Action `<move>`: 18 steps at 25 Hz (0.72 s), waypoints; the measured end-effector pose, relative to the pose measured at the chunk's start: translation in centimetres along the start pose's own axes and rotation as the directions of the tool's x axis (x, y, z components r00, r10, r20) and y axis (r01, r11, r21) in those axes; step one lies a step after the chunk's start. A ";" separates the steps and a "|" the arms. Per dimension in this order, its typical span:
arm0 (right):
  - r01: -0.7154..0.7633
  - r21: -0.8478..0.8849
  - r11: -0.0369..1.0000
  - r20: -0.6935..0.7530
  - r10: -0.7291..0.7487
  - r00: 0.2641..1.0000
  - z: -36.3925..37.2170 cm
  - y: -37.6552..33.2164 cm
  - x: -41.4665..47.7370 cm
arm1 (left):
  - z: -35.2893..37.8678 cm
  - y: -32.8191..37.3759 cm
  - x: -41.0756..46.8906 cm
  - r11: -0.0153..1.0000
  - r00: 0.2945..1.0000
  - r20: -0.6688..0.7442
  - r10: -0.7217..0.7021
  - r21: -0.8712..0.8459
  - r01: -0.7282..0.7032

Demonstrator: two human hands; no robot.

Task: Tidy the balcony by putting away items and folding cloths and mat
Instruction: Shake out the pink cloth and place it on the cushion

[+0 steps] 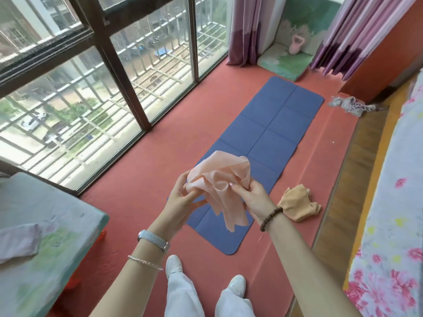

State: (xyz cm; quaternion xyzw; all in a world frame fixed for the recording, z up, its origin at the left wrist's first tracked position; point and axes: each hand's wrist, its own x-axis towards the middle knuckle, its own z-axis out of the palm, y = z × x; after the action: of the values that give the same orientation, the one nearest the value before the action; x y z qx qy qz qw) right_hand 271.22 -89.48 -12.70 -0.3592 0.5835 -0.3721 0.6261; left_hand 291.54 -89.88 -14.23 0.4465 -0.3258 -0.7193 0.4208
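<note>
Both hands hold a crumpled peach cloth [220, 179] in the air above the near end of the blue mat [270, 143]. The left hand [183, 197] pinches its left edge; the right hand [254, 197] grips its right side, one corner hanging down between them. The mat lies flat on the red floor [142, 179]. An orange cloth [297, 203] lies just right of the mat, a grey rag [350, 106] farther off
</note>
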 end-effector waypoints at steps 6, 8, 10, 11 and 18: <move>-0.037 -0.008 0.999 0.012 0.037 0.999 8.5 -2.0 3.3 | -8.4 4.4 0.3 0.993 0.998 0.054 0.020 -0.114 -0.013; -0.038 -0.014 0.999 0.025 0.038 0.999 11.5 -2.7 4.6 | -11.2 5.8 0.6 0.992 0.998 0.053 0.031 -0.128 -0.024; -0.034 -0.014 0.999 0.043 0.035 0.998 14.8 -3.4 6.0 | -14.1 7.4 0.8 0.990 0.998 0.032 0.052 -0.133 -0.047; -0.030 -0.016 0.999 0.058 0.031 0.998 16.3 -3.6 6.6 | -15.4 8.1 0.8 0.988 0.998 0.017 0.065 -0.141 -0.061; -0.047 -0.062 0.997 0.139 0.055 0.989 24.7 -4.1 10.3 | -22.7 11.5 0.2 0.978 0.986 -0.136 0.100 -0.168 -0.122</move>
State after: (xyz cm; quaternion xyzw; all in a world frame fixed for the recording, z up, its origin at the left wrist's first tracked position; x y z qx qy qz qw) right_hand 296.11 -100.10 -12.33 -0.3875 0.5575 -0.3125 0.6643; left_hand 315.95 -97.20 -13.40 0.4337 -0.2579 -0.6907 0.5180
